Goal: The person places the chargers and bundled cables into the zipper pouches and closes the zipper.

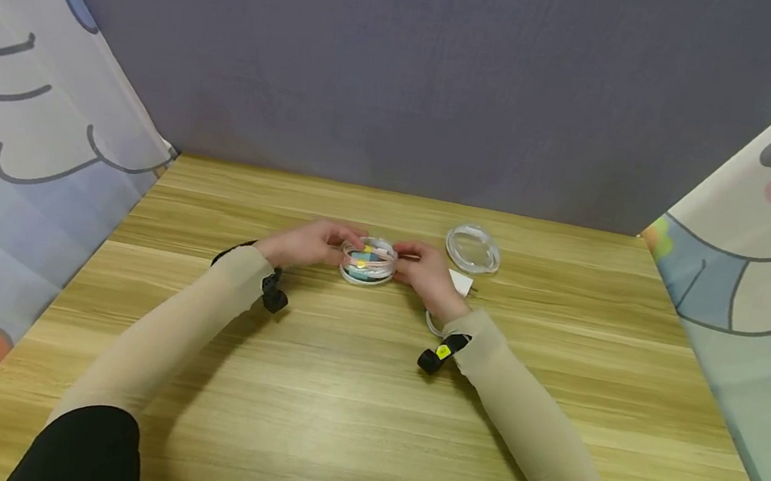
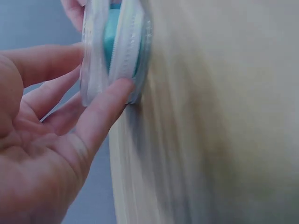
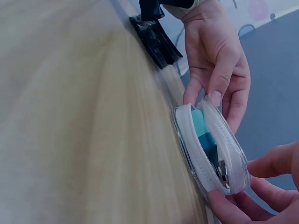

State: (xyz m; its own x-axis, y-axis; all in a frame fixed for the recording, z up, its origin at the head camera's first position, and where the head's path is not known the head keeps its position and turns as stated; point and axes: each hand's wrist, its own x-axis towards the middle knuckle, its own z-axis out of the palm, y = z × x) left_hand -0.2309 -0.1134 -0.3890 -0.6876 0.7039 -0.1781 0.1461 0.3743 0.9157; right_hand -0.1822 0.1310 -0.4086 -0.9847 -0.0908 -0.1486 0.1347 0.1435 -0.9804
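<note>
Both hands hold a small round clear zip pouch (image 1: 369, 263) with white zipper edging, low over the table. Its zipper sides stand apart in the right wrist view, showing a teal item (image 3: 199, 122) and a metal USB plug (image 3: 223, 171) inside. My left hand (image 1: 312, 244) pinches one side of the pouch, thumb on the zipper band in the left wrist view. On the opposite side my right hand (image 1: 430, 277) grips it with thumb and fingers.
Behind my right hand lies a round clear item with a white rim (image 1: 474, 250). A white charger plug (image 1: 460, 282) and part of a white cable (image 1: 432, 325) show beside the right wrist. A grey panel (image 1: 407, 73) stands along the wooden table's (image 1: 304, 417) back edge.
</note>
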